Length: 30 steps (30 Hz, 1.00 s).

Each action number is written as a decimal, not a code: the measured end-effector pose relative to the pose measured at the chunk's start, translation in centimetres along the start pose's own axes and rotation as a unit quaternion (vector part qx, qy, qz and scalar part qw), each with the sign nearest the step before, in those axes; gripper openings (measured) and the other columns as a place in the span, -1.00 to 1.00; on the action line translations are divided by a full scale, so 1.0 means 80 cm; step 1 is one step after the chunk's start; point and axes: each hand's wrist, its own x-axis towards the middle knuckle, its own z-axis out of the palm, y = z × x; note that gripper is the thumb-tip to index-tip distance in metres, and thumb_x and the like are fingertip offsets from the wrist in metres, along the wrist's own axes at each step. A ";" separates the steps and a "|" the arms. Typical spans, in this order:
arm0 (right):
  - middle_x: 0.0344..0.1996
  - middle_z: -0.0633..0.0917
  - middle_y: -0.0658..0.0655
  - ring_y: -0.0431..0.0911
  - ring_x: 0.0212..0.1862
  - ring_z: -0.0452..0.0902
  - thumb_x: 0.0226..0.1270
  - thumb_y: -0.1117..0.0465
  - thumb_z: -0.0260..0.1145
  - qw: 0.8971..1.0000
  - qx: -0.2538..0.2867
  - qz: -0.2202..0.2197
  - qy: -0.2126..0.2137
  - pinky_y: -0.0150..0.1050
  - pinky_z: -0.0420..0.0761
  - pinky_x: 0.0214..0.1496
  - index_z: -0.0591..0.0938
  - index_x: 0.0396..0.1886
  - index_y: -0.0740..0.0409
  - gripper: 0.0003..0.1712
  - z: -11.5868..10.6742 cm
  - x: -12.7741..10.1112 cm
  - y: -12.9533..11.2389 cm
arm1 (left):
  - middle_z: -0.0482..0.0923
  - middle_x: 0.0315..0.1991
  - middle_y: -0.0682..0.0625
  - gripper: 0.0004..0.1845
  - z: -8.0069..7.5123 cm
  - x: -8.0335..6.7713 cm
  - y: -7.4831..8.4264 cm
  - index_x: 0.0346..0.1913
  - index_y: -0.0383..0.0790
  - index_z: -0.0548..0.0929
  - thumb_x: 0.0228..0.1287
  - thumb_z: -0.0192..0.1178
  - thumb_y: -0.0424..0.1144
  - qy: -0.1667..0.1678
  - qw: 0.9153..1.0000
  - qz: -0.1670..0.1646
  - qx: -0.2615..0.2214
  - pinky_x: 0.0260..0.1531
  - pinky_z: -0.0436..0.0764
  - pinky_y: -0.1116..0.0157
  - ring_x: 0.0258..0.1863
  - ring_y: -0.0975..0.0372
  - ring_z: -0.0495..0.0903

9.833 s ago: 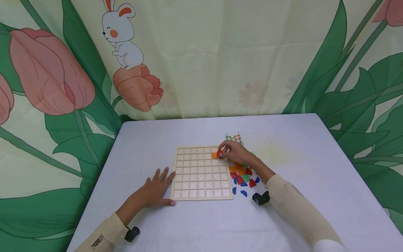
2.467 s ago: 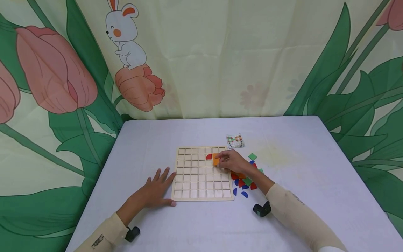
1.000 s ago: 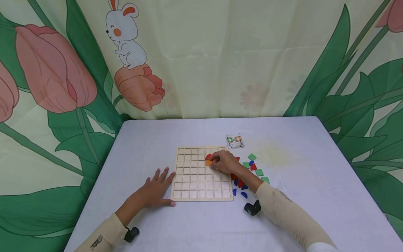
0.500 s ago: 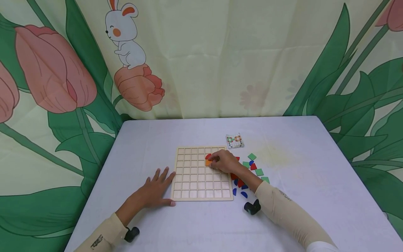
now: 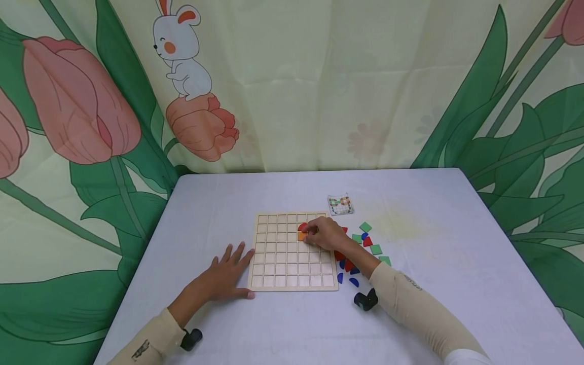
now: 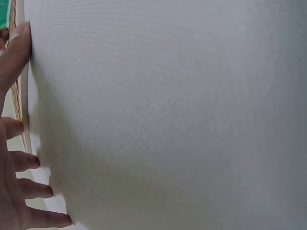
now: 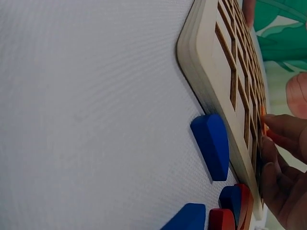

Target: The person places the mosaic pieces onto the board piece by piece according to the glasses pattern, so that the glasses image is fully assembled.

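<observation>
A wooden grid board [image 5: 279, 274] lies flat on the table. My left hand [image 5: 225, 276] is spread on the tabletop at the board's left side, with index finger and thumb at its edge. In the left wrist view the thumb [image 6: 17, 52] presses by the board's rim. Over the upper right of the grid, my right hand [image 5: 325, 234] pinches an orange square block [image 5: 301, 236], which sits at a cell just below a red curved-edged block [image 5: 301, 226]. The right wrist view shows those fingertips at the orange block [image 7: 263, 115]. The hand covers the cells to its right.
Right of the board lie loose blocks: several green squares [image 5: 376, 249], red pieces [image 5: 367, 242] and blue half-rounds [image 5: 353, 282]. A small pattern card [image 5: 340, 205] lies behind the board's right corner. A printed curtain [image 5: 292, 101] hangs behind the table.
Since the oldest frame, the red block has gone from my right hand onto the grid. An orange square has come leftward to below it. During the last second both hands stay still.
</observation>
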 end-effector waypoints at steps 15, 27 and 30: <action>-0.06 0.74 -0.02 -0.08 0.02 0.61 0.39 0.12 0.35 0.998 0.037 -0.052 -0.008 -0.16 0.65 0.09 0.74 0.06 0.03 -0.71 -0.017 -0.016 0.020 | -0.07 0.62 -0.24 0.22 0.001 0.000 0.001 0.61 -0.05 0.07 -0.02 0.32 0.47 -0.006 1.000 -0.008 0.002 0.28 0.22 -0.41 0.56 -0.30 -0.07; -0.08 0.71 0.12 -0.06 -0.38 0.57 0.43 0.08 0.32 0.997 0.070 0.010 0.023 -0.26 0.66 -0.29 0.71 0.10 0.05 -0.68 -0.064 -0.036 0.064 | -0.06 0.62 -0.25 0.21 -0.001 0.000 0.002 0.60 -0.07 0.09 -0.02 0.33 0.46 -0.002 1.000 -0.006 -0.006 0.27 0.22 -0.42 0.56 -0.31 -0.07; -0.10 0.69 0.15 -0.03 -0.42 0.58 0.43 0.10 0.31 0.997 0.074 0.022 0.029 -0.23 0.66 -0.33 0.70 0.11 0.08 -0.67 -0.070 -0.041 0.076 | -0.06 0.62 -0.25 0.21 0.001 0.001 0.001 0.60 -0.06 0.09 -0.02 0.33 0.46 0.000 1.000 -0.006 -0.003 0.27 0.23 -0.42 0.56 -0.31 -0.07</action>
